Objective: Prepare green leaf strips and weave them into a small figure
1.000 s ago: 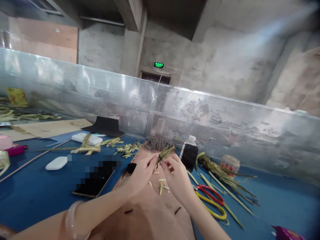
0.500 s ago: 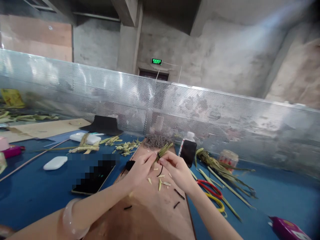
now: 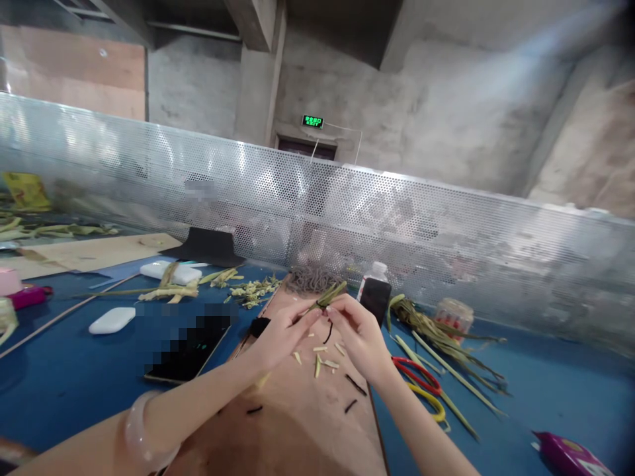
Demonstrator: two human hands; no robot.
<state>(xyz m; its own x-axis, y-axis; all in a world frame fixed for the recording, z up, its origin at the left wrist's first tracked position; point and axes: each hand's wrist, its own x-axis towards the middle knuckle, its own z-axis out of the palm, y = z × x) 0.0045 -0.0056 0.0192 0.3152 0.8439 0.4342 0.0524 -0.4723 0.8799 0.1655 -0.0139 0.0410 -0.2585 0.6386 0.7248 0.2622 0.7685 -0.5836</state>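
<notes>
My left hand (image 3: 282,334) and my right hand (image 3: 360,337) meet over a brown board (image 3: 297,416), both pinching a small bundle of green leaf strips (image 3: 327,296). A thin dark tie (image 3: 328,329) hangs down from the bundle between my fingers. Short cut leaf bits (image 3: 320,360) and a few dark ties (image 3: 354,383) lie on the board below my hands. A pale bangle (image 3: 143,433) circles my left wrist.
On the blue table lie a phone (image 3: 186,354), a white case (image 3: 112,320), scissors with red and yellow handles (image 3: 421,387), long green leaves (image 3: 446,347), another phone propped upright (image 3: 374,301) and a bottle (image 3: 378,270). A perforated metal screen (image 3: 446,231) borders the far edge.
My hands have risen a little with the bundle, and the dark tie now dangles lower between them. The view shifted slightly.
</notes>
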